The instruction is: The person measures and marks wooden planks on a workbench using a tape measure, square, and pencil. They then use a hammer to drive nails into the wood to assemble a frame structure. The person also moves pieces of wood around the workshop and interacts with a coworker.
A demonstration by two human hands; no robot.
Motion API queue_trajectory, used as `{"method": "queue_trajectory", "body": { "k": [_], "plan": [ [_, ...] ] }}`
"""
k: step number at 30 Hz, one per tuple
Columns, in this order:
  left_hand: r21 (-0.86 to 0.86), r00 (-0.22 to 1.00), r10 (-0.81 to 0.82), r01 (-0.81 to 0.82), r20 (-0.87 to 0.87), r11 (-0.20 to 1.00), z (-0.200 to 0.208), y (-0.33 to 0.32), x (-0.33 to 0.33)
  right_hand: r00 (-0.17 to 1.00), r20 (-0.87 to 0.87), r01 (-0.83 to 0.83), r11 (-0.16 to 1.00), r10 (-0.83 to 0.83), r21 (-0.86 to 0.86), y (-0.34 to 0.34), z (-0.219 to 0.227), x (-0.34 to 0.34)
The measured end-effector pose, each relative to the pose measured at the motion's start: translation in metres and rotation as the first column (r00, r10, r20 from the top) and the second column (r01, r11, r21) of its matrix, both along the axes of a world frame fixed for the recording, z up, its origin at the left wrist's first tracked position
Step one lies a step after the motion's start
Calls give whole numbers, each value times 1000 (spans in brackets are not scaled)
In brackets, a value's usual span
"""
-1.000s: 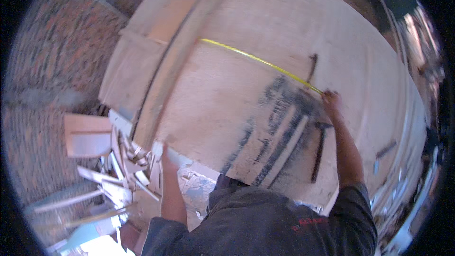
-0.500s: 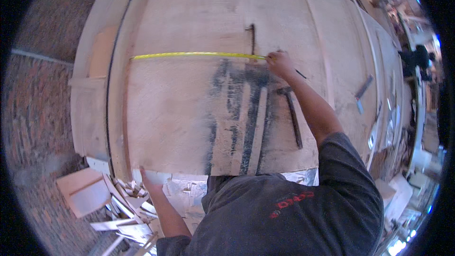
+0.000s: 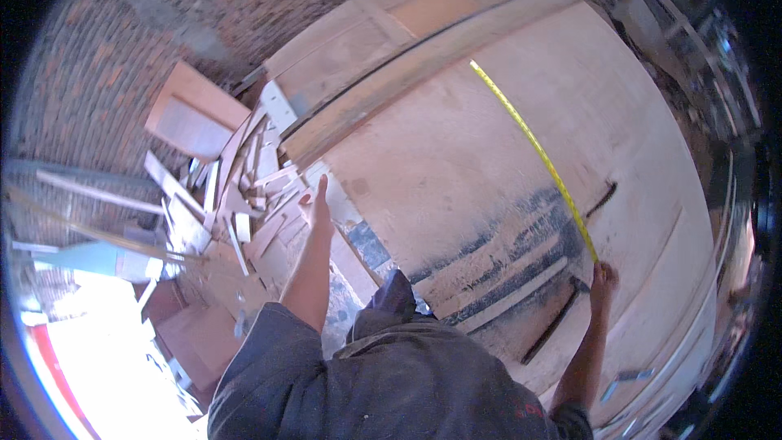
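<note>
A yellow tape measure [image 3: 533,143] stretches across a large pale wood sheet [image 3: 407,171]. Its far end lies by a long wooden strip [image 3: 440,61], while my right hand [image 3: 603,277] is closed on the near end; the tape's case is hidden in it. Just left of that hand is a dark-handled hammer [image 3: 551,322], and a thin dark tool [image 3: 603,199] lies close to the tape. My left hand [image 3: 316,202] is beside the sheet's left corner with fingers apart, holding nothing. Dark smudges and pale bands mark the sheet between my hands.
Beyond my left hand is a heap of wood offcuts [image 3: 252,179], with a tilted board [image 3: 195,114] against it. A brick wall [image 3: 98,73] runs behind. A small bluish tool [image 3: 631,375] lies near the sheet's right side. Bright light enters at lower left.
My view has turned left, so the sheet and tape appear rotated and more of the offcut heap shows. My right hand still grips the tape; my left remains near the sheet's corner.
</note>
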State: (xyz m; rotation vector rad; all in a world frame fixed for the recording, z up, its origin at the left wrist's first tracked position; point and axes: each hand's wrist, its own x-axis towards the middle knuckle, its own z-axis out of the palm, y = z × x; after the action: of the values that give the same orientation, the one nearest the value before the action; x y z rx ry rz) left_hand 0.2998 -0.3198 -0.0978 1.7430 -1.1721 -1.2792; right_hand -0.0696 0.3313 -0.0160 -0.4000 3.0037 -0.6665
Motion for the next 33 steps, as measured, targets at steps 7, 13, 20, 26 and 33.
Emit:
{"method": "queue_trajectory", "body": {
  "k": [7,13,20,26,33],
  "plan": [
    [49,748,-575,622,-331,782,95,159,-76,971,221,-27,962,90,-273,-52,11,103],
    [208,677,-455,662,-578,720,123,196,-130,963,214,-153,987,162,-57,-125,70,152],
    [191,757,-412,565,-506,803,94,157,-167,941,328,-43,989,87,-139,-84,70,149],
    [56,639,-744,765,-195,642,170,86,-216,957,280,139,969,-79,-202,49,11,90],
    [-497,931,-179,325,318,804,55,20,-57,930,251,270,963,-267,25,126,-21,-1]
  ]
}}
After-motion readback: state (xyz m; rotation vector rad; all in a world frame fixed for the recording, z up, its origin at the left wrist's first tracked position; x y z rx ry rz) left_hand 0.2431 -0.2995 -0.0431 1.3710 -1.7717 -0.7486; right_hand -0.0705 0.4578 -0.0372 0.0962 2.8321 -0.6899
